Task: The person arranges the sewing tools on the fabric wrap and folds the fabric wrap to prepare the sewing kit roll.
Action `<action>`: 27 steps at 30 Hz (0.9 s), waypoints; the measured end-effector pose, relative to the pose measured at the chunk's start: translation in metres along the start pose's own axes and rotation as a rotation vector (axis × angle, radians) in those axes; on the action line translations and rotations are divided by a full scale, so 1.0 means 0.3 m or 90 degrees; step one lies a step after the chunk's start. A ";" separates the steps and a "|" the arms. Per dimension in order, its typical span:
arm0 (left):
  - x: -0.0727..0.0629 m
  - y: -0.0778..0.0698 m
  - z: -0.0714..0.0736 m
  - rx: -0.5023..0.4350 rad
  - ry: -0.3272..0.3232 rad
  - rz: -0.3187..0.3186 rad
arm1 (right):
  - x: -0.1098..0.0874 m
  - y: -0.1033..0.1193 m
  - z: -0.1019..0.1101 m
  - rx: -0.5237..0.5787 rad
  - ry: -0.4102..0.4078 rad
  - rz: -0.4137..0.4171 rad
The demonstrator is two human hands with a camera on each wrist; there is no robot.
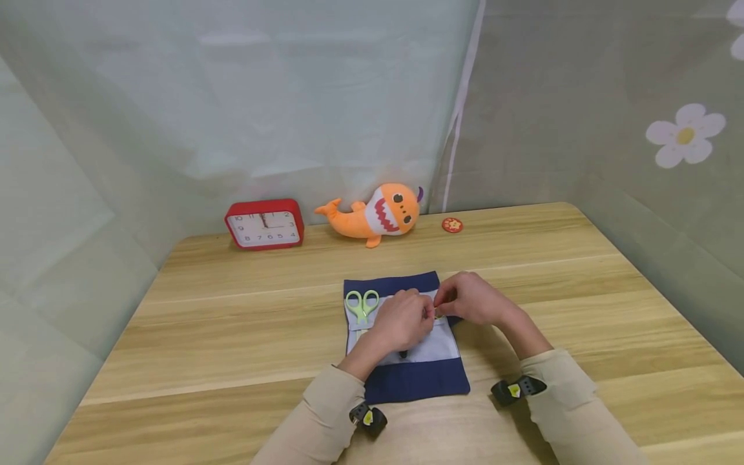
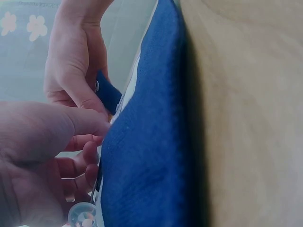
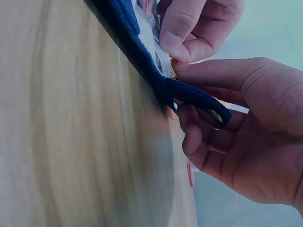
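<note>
A navy and pale grey fabric sewing-kit pouch (image 1: pixel 415 382) lies unfolded on the table. Green-handled scissors (image 1: pixel 361 311) sit under a band on its left side. My left hand (image 1: pixel 403 320) is over the middle of the pouch, thumb and forefinger pinching at a white elastic band (image 3: pixel 163 61) near the right edge. Facing it, my right hand (image 1: pixel 472 298) pinches a small gold-coloured thing (image 3: pixel 174 74) at that band; its kind I cannot tell. Beside the right fingers, a navy strap (image 3: pixel 201 100) with a metal snap sticks out. A dark tip (image 1: pixel 403 354) shows below my left hand.
Along the back of the wooden table (image 1: pixel 232 342) stand a red clock (image 1: pixel 266 225) and an orange plush shark (image 1: pixel 378 216). A round red patch (image 1: pixel 452 225) lies right of the shark. Cloth curtains (image 1: pixel 325 97) hang behind the table.
</note>
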State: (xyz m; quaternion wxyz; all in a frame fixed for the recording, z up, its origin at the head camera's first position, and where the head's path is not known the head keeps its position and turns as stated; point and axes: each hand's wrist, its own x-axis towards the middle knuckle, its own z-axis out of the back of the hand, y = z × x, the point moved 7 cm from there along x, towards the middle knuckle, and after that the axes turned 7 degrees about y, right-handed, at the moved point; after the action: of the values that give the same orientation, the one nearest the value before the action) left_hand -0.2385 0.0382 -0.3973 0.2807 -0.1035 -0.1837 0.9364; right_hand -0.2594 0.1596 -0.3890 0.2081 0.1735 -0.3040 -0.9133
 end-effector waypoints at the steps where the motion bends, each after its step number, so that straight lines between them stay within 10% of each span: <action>1: 0.000 0.000 -0.001 0.001 0.000 0.000 | 0.000 0.001 0.000 0.001 0.001 0.001; 27: -0.003 -0.002 -0.002 0.009 0.001 -0.001 | 0.009 -0.025 -0.003 0.063 -0.015 0.013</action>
State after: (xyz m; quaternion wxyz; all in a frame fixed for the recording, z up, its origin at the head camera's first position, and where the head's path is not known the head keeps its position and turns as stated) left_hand -0.2372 0.0382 -0.3976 0.2820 -0.1024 -0.1768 0.9374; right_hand -0.2635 0.1633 -0.3951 0.2047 0.1696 -0.3529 -0.8971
